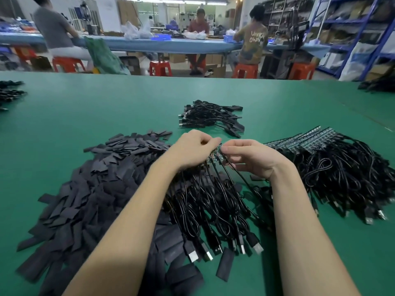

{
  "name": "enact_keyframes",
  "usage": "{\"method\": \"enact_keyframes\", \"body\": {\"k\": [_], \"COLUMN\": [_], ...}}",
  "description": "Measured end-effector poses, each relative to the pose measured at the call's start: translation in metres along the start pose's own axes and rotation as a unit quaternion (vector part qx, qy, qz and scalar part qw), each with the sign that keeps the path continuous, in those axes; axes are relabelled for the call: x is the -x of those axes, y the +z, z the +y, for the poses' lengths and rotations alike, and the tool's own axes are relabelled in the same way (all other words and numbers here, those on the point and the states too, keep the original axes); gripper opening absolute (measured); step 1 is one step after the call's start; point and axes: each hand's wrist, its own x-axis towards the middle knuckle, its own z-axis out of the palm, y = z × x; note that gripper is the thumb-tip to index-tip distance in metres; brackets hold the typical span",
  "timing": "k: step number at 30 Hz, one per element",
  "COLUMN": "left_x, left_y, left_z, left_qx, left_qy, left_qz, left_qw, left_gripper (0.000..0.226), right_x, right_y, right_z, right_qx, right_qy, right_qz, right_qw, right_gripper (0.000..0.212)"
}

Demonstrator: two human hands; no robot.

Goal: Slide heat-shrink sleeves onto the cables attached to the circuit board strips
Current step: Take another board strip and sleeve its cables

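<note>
Both the left hand [193, 149] and right hand [249, 158] pinch a fanned bunch of small green circuit board strips [214, 155] with black USB cables [215, 201], just right of the heap of flat black heat-shrink sleeves [92, 189]. No sleeve seems held; loosened grip could scatter strips, tangling cables.

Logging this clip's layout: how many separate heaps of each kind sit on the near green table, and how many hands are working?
Heat-shrink sleeve heap: 1
Cable bundles with circuit board strips: 2, under the hands and right
Finished cable bundle, behind: 1
Hands: 2, left hand, right hand
Total: 6
</note>
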Motion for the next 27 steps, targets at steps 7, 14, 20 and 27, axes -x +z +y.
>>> {"method": "enact_keyframes", "body": {"k": [7, 14, 20, 27], "left_x": [-0.002, -0.002, -0.001, 0.002], "left_y": [-0.028, -0.025, -0.022, -0.024], "left_z": [-0.007, -0.014, -0.018, -0.017], "left_qx": [0.066, 0.141, 0.199, 0.194], "left_qy": [0.0, 0.031, 0.054, 0.066], "left_qz": [-0.117, -0.121, -0.13, -0.142], "left_qw": [0.991, 0.982, 0.97, 0.968], "left_gripper": [0.019, 0.016, 0.013, 0.017], "right_x": [-0.003, -0.008, -0.009, -0.006], "right_y": [0.003, 0.003, 0.005, 0.007], "right_z": [0.001, 0.003, 0.005, 0.005], "right_qx": [-0.019, -0.063, -0.094, -0.114], "right_qy": [-0.008, -0.033, -0.03, -0.012], "right_qz": [-0.03, -0.023, -0.039, -0.055], "right_qw": [0.999, 0.997, 0.994, 0.992], "right_gripper": [0.015, 0.011, 0.001, 0.008]}}
